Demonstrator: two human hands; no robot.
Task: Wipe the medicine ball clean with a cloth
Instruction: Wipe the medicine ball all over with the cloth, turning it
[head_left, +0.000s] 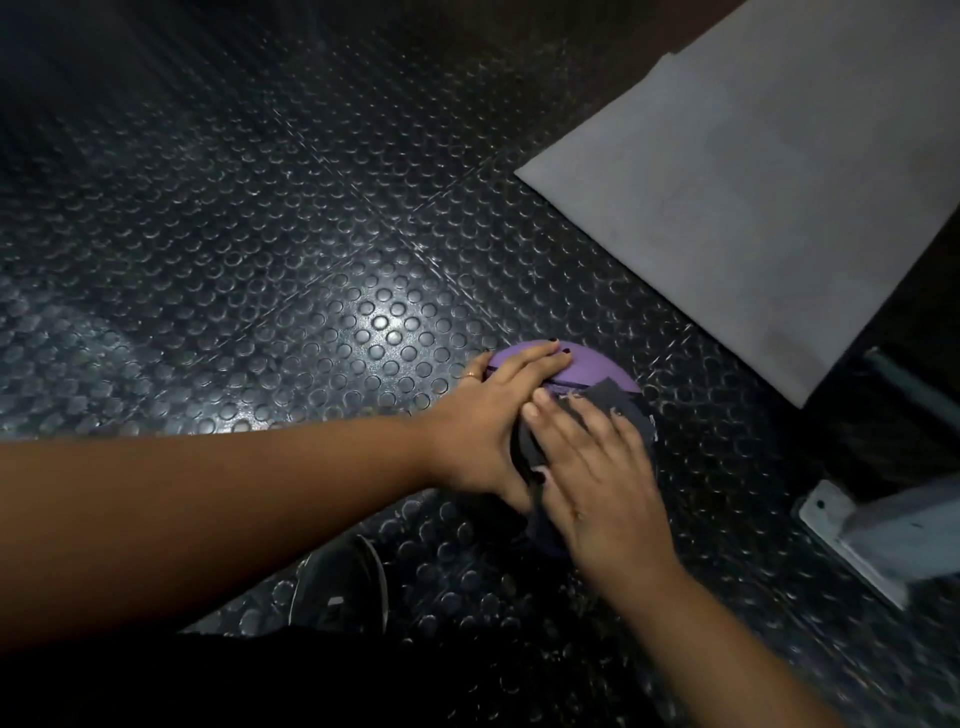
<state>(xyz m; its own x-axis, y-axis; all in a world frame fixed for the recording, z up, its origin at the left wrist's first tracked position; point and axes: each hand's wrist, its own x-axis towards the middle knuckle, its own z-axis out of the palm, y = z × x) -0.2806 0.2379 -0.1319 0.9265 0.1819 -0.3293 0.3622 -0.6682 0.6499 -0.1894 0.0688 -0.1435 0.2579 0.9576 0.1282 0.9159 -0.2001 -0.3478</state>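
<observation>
L hand (488, 431) on med ball (592, 370), R hand (597, 467) pressing cloth (615, 397)

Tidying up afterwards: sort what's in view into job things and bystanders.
Job: ball; cloth; left hand, flat on the ball; right hand, pressing the cloth.
Lying about: mat; shoe; metal plate.

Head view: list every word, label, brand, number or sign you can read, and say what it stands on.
No text can be read.
The medicine ball shows only a dark seam on its bare purple part; the rest lies under the cloth, the left hand and the right hand.
The grey mat is blank.
The shoe bears a small pale mark, too blurred to read.
</observation>
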